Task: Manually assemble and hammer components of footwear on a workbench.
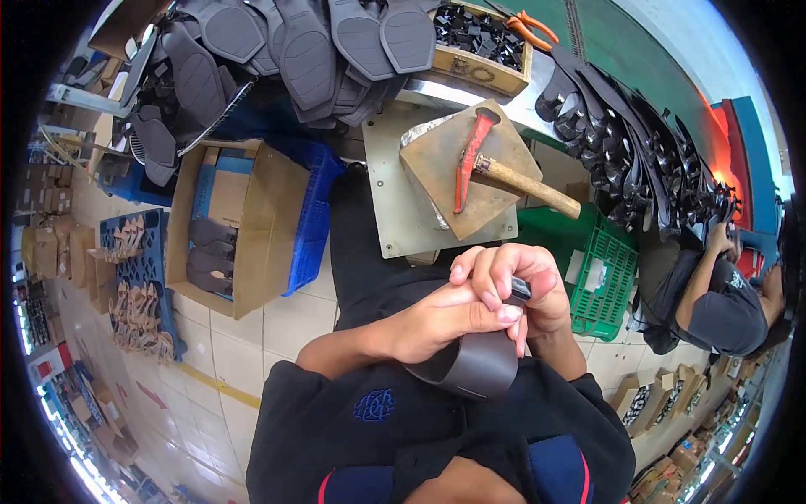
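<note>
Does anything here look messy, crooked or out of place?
Mostly the hammer: it lies slantwise on a tilted wooden block, handle poking past the edge. Dark sole pieces sprawl in a loose heap behind. Both hands grip a grey strap normally.

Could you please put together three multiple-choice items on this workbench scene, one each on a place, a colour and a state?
1. Where does the hammer lie?
A. on the tilted wooden block
B. in the green crate
C. on the floor tiles

2. What colour is the crate to the person's right?
A. blue
B. green
C. grey

3. How are the hands placed?
A. both together on a dark grey strip
B. apart and empty
C. one gripping the hammer

Answers: 1 A, the hammer rests across the wooden block. 2 B, its lattice wall is green. 3 A, the left hand and right hand pinch the grey strip between them.
</note>
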`<state>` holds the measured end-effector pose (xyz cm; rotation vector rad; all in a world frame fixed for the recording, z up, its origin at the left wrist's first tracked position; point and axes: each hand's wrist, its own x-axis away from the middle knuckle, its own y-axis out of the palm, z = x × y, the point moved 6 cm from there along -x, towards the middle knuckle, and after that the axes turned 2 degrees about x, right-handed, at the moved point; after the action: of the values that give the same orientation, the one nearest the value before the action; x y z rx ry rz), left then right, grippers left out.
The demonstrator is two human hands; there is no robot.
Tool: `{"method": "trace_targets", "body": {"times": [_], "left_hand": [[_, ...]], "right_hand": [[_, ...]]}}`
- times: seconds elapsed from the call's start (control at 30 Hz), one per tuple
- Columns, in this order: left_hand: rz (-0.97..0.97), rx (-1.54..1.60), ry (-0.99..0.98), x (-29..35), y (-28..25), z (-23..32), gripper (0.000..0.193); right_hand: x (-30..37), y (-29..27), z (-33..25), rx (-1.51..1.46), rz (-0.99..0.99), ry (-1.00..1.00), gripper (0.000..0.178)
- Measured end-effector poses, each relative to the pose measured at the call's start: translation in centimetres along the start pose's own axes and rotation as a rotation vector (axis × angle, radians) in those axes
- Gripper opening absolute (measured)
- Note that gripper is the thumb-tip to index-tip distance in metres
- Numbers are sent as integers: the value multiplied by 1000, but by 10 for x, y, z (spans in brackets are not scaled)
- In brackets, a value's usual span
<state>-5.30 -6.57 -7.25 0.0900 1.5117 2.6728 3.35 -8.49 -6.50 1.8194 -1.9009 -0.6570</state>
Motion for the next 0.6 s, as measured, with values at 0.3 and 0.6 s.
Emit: {"method": "trace_targets", "body": {"times": [0.3, 0.6], "left_hand": [[-91, -67, 66, -15, 11, 4, 26], [300, -352, -66, -11, -48, 11, 62]], "right_hand": [[-1, -4, -9, 27, -160, -140, 59], [24, -102, -41, 568, 544, -203, 61]]}}
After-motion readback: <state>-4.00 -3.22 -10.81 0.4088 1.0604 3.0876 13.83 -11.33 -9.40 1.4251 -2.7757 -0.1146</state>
